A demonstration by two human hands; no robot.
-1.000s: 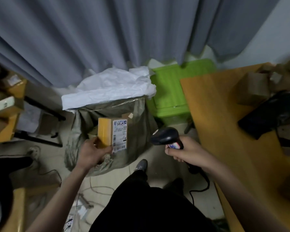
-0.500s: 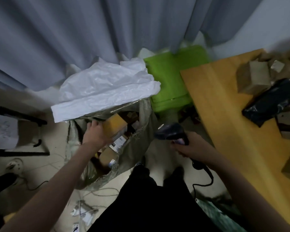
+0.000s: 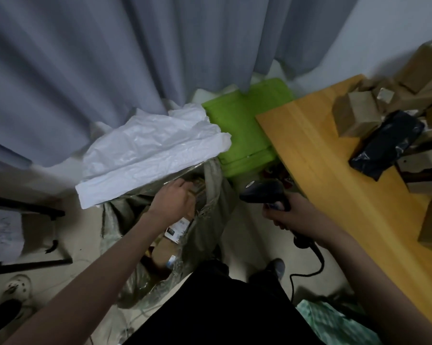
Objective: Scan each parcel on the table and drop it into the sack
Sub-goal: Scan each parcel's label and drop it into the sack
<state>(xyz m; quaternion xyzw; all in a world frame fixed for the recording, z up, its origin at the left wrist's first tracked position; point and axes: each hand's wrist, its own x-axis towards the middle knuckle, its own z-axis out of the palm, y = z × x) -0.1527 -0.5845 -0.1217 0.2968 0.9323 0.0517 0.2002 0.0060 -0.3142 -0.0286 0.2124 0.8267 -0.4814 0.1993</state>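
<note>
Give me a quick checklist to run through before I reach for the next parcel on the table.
1. Left hand free of the last parcel: cannot tell; it is over the sack's mouth and its fingers are hidden.
2. Sack mouth open: ok, labelled parcels show inside.
3. Scanner in hand: ok, the right hand grips its handle.
4. Scanner cable free: ok, it hangs loose to the floor.
5. Parcels left on the table: ok, a cardboard box and a black mailer bag lie near its far edge.
6. Path to them: ok, bare wood lies between the hand and the pile.
</note>
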